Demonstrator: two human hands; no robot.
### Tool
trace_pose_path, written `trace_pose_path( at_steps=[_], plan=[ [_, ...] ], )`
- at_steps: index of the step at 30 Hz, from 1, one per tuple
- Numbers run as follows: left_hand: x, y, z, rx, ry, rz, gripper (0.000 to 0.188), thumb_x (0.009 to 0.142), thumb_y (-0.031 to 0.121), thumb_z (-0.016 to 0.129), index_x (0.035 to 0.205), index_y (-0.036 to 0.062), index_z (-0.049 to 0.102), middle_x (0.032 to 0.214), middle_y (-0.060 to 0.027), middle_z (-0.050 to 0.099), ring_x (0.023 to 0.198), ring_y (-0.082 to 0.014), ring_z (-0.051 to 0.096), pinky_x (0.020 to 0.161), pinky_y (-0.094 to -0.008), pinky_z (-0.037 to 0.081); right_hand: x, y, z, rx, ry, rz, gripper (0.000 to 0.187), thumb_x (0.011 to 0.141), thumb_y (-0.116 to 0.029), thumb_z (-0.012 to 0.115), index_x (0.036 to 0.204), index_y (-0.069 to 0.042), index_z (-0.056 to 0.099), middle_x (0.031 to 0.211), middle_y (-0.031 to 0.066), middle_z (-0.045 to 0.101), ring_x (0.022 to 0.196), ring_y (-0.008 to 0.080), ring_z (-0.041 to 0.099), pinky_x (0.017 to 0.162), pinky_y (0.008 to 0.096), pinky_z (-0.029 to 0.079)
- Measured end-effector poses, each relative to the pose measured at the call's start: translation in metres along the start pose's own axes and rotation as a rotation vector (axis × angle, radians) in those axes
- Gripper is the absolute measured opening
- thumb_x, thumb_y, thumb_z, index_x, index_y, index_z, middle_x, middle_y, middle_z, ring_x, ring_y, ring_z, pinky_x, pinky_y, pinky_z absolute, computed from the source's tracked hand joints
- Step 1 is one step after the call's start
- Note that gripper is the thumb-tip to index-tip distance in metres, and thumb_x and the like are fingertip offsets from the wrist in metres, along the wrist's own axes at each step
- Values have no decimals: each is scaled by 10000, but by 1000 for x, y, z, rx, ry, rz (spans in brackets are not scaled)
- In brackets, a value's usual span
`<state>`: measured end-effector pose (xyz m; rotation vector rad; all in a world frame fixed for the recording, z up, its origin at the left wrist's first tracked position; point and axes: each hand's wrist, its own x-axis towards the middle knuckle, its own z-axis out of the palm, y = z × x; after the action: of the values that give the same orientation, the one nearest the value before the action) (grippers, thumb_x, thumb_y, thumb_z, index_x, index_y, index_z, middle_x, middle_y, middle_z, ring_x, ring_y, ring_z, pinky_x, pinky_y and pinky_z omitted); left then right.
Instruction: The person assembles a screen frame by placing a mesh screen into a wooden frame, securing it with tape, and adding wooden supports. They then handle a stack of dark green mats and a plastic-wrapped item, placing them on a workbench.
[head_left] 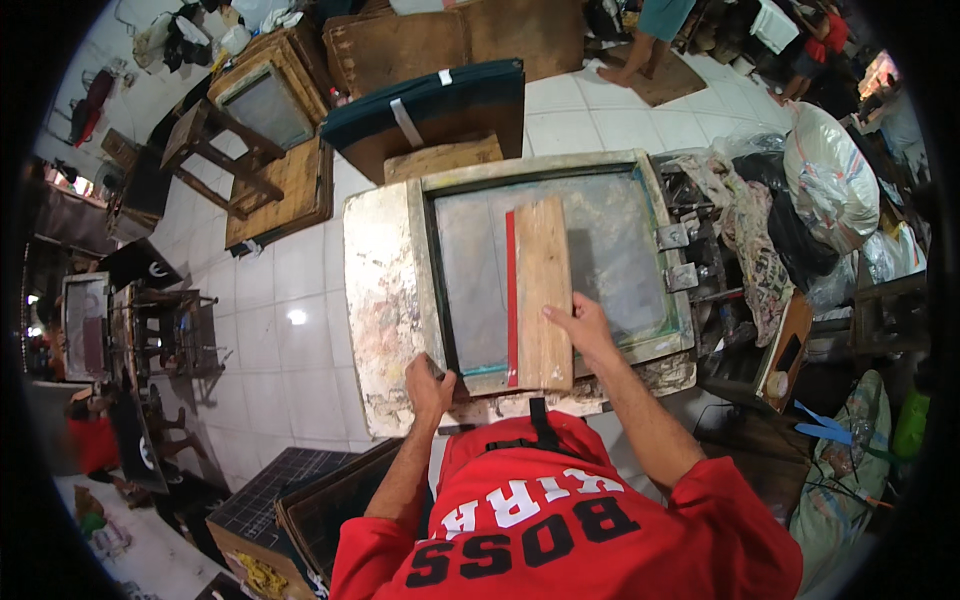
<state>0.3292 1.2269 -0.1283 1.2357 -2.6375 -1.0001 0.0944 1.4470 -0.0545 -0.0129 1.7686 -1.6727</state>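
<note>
A squeegee [545, 300] with a broad wooden handle and a red blade along its left side lies lengthwise over the mesh of a screen printing frame [655, 215]. My right hand [583, 328] grips the squeegee at its right edge, thumb on top of the wood; its other fingers are mostly hidden. At the frame's near left corner my left hand [430, 388] is closed, its fingers curled round the edge. The frame rests on a worn, paint-stained board [378, 300]. Two metal hinge clamps [677, 255] join the frame's right side.
Beyond the board stands a dark panel [430, 110]; a wooden stool [220, 150] is at far left. Plastic sacks [830, 175] and rags crowd the right. Dark boxes [285, 490] sit near left. Other people are at far right and on the left. White tiled floor [290, 330] shows between.
</note>
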Motion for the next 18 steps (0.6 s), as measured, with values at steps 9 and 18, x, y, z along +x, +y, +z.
trace_pose_path(
  at_steps=[9,18],
  plan=[
    [-13,49,-41,-959,-255,-223,388,917,170,739,1235,-10,608,1195,-153,681,1068,-217,644,941,-360,500,-24,31,70,180,-279,99,422,869,-176,808,1214,-6,634,1092,75,714,971,133,663,864,318,547],
    [-22,-48,-92,-885,168,-232,439,829,24,759,1233,4,588,1077,-99,701,884,-162,679,722,-292,547,-34,59,75,-964,-424,-622,623,875,-429,731,1343,-48,577,1126,157,634,1075,348,590,943,437,470]
  ],
)
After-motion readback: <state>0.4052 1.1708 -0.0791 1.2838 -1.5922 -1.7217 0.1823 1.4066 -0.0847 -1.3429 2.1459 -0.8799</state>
